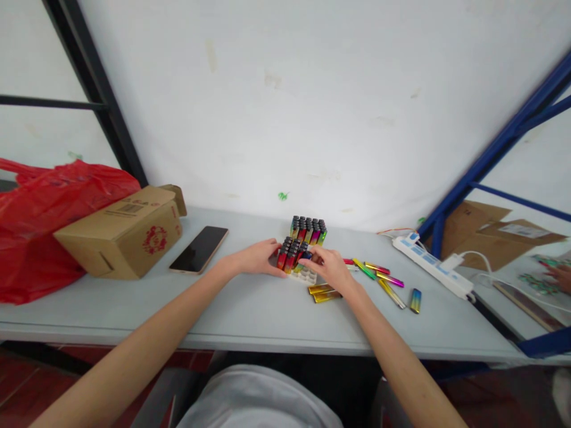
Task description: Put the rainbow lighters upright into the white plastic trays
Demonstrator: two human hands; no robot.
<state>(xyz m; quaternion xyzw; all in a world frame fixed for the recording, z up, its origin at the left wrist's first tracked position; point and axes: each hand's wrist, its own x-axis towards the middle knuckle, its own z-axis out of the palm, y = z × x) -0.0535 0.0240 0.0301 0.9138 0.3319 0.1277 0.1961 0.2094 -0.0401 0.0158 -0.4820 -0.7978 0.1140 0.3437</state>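
Several coloured lighters with black tops (289,252) stand upright in a white tray (307,275), whose front right holes show bare. My left hand (263,257) is curved around the left side of this group, thumb at its front corner. On the right side, my right hand (328,266) has its fingers closed on a blue lighter (307,255) at the tray. Just behind stands a second block of upright lighters (308,230). Loose metallic lighters or cases lie to the right, among them a green one (364,268) and a blue one (415,301). Two gold ones (327,296) lie below my right hand.
A black-screened phone (199,249), a cardboard box (122,232) and a red plastic bag (40,226) are on the left. A white power strip (432,266) lies at the right, before a blue frame (473,169). Beyond it, another person's hand (559,277) shows.
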